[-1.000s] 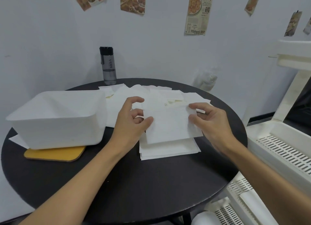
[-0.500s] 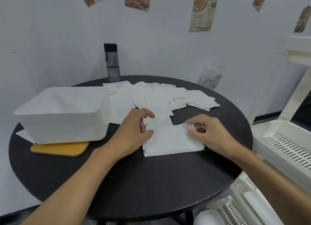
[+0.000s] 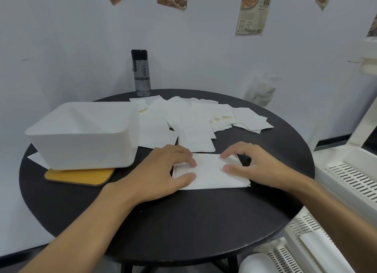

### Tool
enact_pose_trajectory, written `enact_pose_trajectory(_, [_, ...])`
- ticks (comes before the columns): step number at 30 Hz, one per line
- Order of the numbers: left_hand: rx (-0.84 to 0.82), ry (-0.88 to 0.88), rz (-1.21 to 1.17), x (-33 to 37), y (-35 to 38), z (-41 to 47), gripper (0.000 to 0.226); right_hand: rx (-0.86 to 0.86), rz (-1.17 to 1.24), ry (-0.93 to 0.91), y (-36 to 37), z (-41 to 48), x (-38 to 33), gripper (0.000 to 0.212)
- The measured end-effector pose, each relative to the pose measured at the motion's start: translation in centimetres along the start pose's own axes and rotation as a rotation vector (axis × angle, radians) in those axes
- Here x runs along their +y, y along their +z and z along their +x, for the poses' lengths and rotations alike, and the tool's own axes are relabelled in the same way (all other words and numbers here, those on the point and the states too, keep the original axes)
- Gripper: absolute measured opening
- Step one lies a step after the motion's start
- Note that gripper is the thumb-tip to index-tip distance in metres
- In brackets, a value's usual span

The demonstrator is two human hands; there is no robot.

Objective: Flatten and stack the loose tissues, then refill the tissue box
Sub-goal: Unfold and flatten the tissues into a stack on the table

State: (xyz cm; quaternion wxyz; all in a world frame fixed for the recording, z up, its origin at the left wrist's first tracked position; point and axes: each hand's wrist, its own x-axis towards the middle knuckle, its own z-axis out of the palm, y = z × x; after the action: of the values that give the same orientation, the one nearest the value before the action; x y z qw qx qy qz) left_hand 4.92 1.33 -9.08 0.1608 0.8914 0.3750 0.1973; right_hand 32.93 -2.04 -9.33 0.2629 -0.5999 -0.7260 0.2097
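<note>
Two bare hands press down on a neat stack of tissues (image 3: pixel 212 176) near the middle of the round black counter (image 3: pixel 183 221). We see the left hand (image 3: pixel 161 170) laid over the stack's left end, its fingers (image 3: pixel 188 161) relaxed and spread only a little, with the thumb flat on the top sheet. The right hand (image 3: pixel 261 166) arches over the stack's right end. Its fingers (image 3: pixel 228 153) are bent, the tips and the thumb touching the paper, and we see nothing gripped in either hand.

Behind the stack, toward the counter's far edge, the loose tissues (image 3: pixel 193 121) lie overlapping in an untidy spread. The white tissue box (image 3: pixel 85 134) stands open-topped at the left edge, and we cannot see whether it holds anything. It rests partly on a yellow board (image 3: pixel 79 176), with one stray sheet showing under its left corner.

A dark-capped bottle (image 3: pixel 141 72) stands upright at the far edge against the wall. A white slotted rack (image 3: pixel 346 170) stands off the counter's right edge, and paper clippings (image 3: pixel 252 9) hang on the wall above.
</note>
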Motion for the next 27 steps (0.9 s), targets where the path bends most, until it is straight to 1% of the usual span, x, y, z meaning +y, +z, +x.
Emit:
enact_pose_trajectory(1, [-0.001,0.001,-0.001,-0.2,0.0,-0.2,0.027,0.033,0.046,-0.003,0.1,0.4,-0.2,0.028])
enact_pose_trajectory(3, [0.003,0.006,-0.003,-0.3,0.1,-0.6,0.028,0.129,0.087,0.01,0.4,1.7,-0.5,0.026])
enact_pose_trajectory(4, [0.009,0.012,-0.004,-0.4,0.1,-0.8,0.028,0.163,0.076,0.035,0.6,2.7,-0.5,0.025])
enact_pose_trajectory(7, [0.043,0.034,-0.001,-0.5,0.2,-1.1,0.03,0.219,0.016,0.139,1.3,5.9,-0.2,0.011])
enact_pose_trajectory(10, [0.061,0.037,0.02,-0.6,0.1,-1.0,0.036,0.281,-0.061,0.245,2.0,8.6,0.3,0.035])
enact_pose_trajectory(12, [0.068,0.04,0.024,-0.6,0.1,-1.0,0.036,0.322,-0.097,0.275,2.2,9.8,0.6,0.042])
enact_pose_trajectory(15, [0.068,0.046,0.027,-0.7,0.1,-0.9,0.035,0.346,-0.092,0.308,2.3,10.6,0.7,0.043])
enact_pose_trajectory(18, [0.065,0.051,0.025,-0.8,0.1,-0.9,0.035,0.356,-0.08,0.321,2.3,11.0,0.3,0.038])
enact_pose_trajectory(23, [0.069,0.062,0.017,-0.8,0.1,-0.8,0.035,0.338,-0.046,0.361,2.4,11.3,0.0,0.034])
enact_pose_trajectory(27, [0.066,0.062,0.012,-0.9,0.1,-0.9,0.033,0.351,0.016,0.372,2.2,11.0,-0.4,0.025])
